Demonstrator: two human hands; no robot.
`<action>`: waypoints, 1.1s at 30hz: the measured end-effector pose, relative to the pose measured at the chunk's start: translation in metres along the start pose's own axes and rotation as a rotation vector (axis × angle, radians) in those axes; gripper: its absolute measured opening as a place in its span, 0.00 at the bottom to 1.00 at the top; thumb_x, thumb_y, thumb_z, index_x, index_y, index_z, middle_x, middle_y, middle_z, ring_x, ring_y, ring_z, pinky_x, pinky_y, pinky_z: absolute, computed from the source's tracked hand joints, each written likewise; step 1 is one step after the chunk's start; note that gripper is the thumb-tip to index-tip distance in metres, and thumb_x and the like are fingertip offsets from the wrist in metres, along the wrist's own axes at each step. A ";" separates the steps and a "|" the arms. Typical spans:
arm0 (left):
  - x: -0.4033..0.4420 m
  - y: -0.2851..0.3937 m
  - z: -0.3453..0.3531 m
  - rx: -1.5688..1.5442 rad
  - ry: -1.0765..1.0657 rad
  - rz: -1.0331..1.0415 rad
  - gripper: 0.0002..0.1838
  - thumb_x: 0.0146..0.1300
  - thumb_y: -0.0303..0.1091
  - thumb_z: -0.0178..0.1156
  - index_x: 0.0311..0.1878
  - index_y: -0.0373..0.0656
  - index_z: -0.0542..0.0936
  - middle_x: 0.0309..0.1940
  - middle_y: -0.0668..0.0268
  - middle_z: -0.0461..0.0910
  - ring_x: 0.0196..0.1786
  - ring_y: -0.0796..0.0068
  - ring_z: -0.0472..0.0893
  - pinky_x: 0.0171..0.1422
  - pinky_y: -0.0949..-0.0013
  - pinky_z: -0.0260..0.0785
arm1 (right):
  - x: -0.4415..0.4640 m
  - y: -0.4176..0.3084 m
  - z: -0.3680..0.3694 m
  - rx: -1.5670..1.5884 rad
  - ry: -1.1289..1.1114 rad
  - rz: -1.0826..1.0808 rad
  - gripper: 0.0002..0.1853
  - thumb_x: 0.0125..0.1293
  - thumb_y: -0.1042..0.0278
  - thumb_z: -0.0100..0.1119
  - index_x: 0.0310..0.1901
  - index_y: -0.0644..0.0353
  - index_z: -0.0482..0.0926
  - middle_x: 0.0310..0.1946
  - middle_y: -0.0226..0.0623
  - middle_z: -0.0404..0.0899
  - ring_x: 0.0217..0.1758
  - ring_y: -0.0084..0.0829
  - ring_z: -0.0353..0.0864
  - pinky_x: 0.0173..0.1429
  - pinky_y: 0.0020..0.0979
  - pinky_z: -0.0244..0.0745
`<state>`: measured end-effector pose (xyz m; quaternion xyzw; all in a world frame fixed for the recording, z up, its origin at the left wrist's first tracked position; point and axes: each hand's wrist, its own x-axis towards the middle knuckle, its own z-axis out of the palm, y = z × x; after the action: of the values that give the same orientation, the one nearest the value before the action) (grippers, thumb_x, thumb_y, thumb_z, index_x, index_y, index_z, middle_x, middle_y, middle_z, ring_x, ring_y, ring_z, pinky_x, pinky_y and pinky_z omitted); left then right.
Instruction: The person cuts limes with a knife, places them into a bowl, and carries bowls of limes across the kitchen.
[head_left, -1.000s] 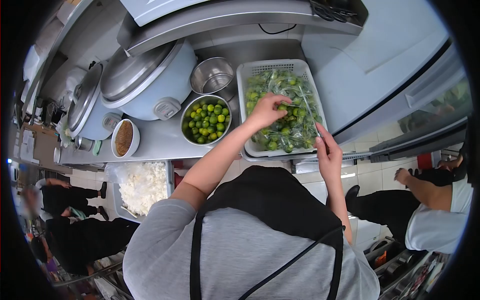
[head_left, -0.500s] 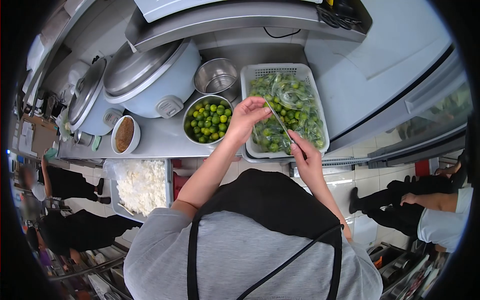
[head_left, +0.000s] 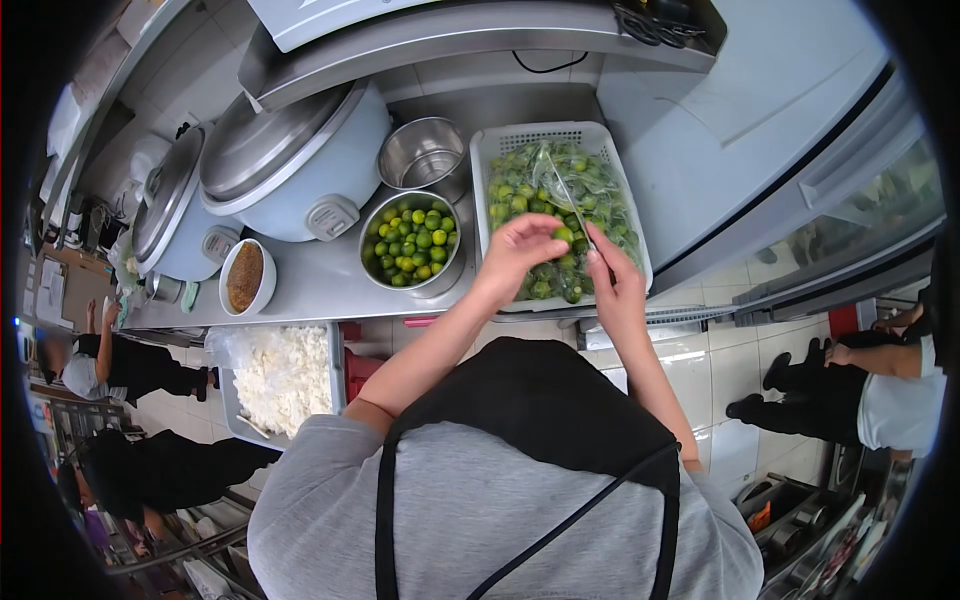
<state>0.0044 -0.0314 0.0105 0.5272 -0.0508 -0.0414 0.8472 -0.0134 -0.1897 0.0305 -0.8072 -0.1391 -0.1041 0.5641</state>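
My left hand (head_left: 524,252) is closed in a pinch, with a small green lime (head_left: 563,235) at its fingertips, over the front of a white perforated basket (head_left: 480,190). Just to its right, my right hand (head_left: 618,278) grips the handle of a knife (head_left: 569,192), whose blade points up and away over the basket. Green limes and clear plastic bags (head_left: 590,180) fill the basket. Left of it stands a round steel bowl (head_left: 450,273) of green and yellowish limes.
An empty steel pot (head_left: 424,155) stands behind the lime bowl. To the left are a white bowl of brown grains (head_left: 245,278) and two large cookers (head_left: 290,190). A tray of white food (head_left: 285,385) sits below the counter. People stand at both sides.
Both hands have moved back over the basket; the left now pinches a lime, and the knife has swung up to point away. People at the sides have shifted.
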 end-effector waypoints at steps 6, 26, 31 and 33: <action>0.011 0.014 -0.026 0.022 0.112 0.154 0.14 0.51 0.21 0.59 0.42 0.35 0.72 0.35 0.65 0.77 0.38 0.79 0.77 0.45 0.77 0.69 | -0.029 -0.003 -0.005 0.062 -0.140 0.060 0.15 0.61 0.71 0.48 0.50 0.60 0.72 0.29 0.41 0.75 0.28 0.27 0.71 0.36 0.25 0.67; -0.002 0.048 -0.103 0.200 0.179 -0.030 0.13 0.53 0.27 0.57 0.42 0.35 0.73 0.36 0.63 0.76 0.41 0.75 0.75 0.50 0.72 0.67 | -0.027 0.020 -0.005 -0.056 -0.196 -0.033 0.14 0.61 0.72 0.49 0.49 0.59 0.73 0.28 0.37 0.75 0.25 0.25 0.68 0.32 0.23 0.65; 0.009 0.048 -0.102 1.337 0.266 0.235 0.10 0.43 0.32 0.64 0.31 0.41 0.80 0.31 0.60 0.78 0.38 0.63 0.76 0.45 0.66 0.67 | -0.023 0.034 -0.030 -0.004 -0.081 0.115 0.16 0.61 0.72 0.49 0.52 0.59 0.71 0.28 0.29 0.74 0.27 0.18 0.66 0.34 0.19 0.63; 0.023 0.030 -0.062 1.421 0.193 0.359 0.06 0.43 0.30 0.62 0.28 0.42 0.80 0.31 0.60 0.78 0.39 0.59 0.73 0.46 0.64 0.65 | -0.016 0.027 -0.038 -0.026 -0.054 0.207 0.19 0.62 0.73 0.47 0.56 0.57 0.67 0.25 0.27 0.70 0.27 0.16 0.64 0.34 0.17 0.62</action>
<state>0.0354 0.0345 0.0112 0.9335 -0.0762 0.1874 0.2959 -0.0199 -0.2357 0.0137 -0.8271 -0.0689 -0.0254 0.5572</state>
